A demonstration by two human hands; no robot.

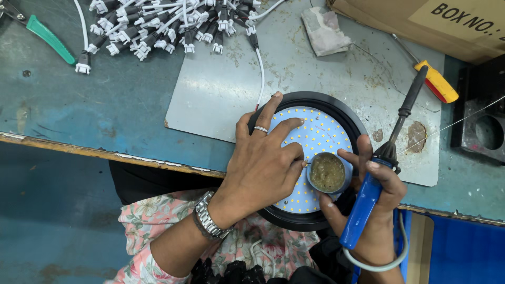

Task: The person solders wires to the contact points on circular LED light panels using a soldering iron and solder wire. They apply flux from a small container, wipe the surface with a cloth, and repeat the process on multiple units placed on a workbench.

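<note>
left hand (263,168) covering led disc (321,131), right hand (376,210) (wrist cropped) gripping soldering iron (386,173)

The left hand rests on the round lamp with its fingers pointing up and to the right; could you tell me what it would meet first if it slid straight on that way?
Probably the black rim past the white LED board under the left hand; beyond that, bare grey plate.

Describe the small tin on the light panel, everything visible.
The tin is a small round open container with a thin blue-grey rim, filled with a murky greenish-brown paste. It sits upright on the white LED panel, at its lower right. The left hand touches its left side; the right hand, holding a soldering iron, pinches its right side.
</note>
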